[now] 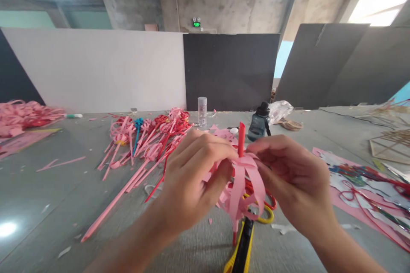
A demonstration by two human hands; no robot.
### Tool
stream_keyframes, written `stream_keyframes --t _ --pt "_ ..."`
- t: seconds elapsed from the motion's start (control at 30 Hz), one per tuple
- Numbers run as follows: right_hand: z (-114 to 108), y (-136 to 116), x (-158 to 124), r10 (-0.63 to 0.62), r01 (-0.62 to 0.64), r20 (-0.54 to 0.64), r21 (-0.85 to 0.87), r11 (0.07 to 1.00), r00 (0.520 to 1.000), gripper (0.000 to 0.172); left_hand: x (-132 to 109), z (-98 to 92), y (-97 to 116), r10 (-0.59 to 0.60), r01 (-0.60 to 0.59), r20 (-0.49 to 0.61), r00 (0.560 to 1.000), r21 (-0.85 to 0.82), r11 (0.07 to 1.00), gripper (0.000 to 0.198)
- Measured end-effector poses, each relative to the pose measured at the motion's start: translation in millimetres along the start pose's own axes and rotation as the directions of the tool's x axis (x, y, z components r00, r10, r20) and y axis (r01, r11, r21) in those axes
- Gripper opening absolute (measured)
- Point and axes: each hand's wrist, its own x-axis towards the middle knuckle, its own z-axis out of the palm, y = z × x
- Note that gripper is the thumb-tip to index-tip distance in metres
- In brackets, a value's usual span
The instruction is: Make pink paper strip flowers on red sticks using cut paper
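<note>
Between my hands is a paper lantern (238, 183) of looped pink strips, upright around a red paper tube (241, 138) that sticks out at its top. My left hand (195, 175) pinches the strips at the left of the tube, thumb and fingers together. On the other side, my right hand (291, 179) has its thumb and fingers closed on the strips by the tube. Below the lantern lies a yellow and black utility knife (243, 247). Scissors with red and yellow handles (267, 213) show partly behind the strips.
Several finished paper lanterns on sticks (153, 136) are heaped at the left. A clear bottle (202, 111) and a dark water bottle (259, 121) stand at the back. Pink card (346, 204) with red cord lies at the right. Paper scraps dot the grey tabletop (48, 196).
</note>
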Motion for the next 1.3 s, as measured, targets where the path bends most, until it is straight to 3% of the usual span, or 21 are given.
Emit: stream_keyframes --t 0.1,0.2,0.37,0.7,1.3 --pt "0.9 7.1 5.3 0.155 -0.168 0.099 0.130 0.977 0.983 0.017 -1.4 0.6 -5.9 -0.010 0.010 -0.019 1.000 0.017 1.000 0.022" --pt "2.6 20.9 9.7 0.303 -0.365 0.242 0.276 0.889 0.922 0.018 -2.8 1.1 -13.1 -0.036 0.038 -0.051 0.998 0.045 0.998 0.018" --pt "7.6 37.8 9.3 0.403 -0.535 0.385 0.351 0.768 0.830 0.022 -3.7 1.2 -22.9 -0.051 0.056 -0.064 0.997 0.095 0.994 0.017" --pt "18.7 20.3 5.7 0.301 -0.397 0.276 0.422 0.815 0.913 0.024 -3.3 1.8 -20.2 -0.058 0.061 -0.068 0.996 0.046 0.997 0.022" --pt "17.8 14.0 2.1 0.252 -0.365 0.313 0.384 0.848 0.916 0.016 -2.7 -1.5 -11.0 -0.095 0.095 -0.125 0.988 -0.012 0.995 0.023"
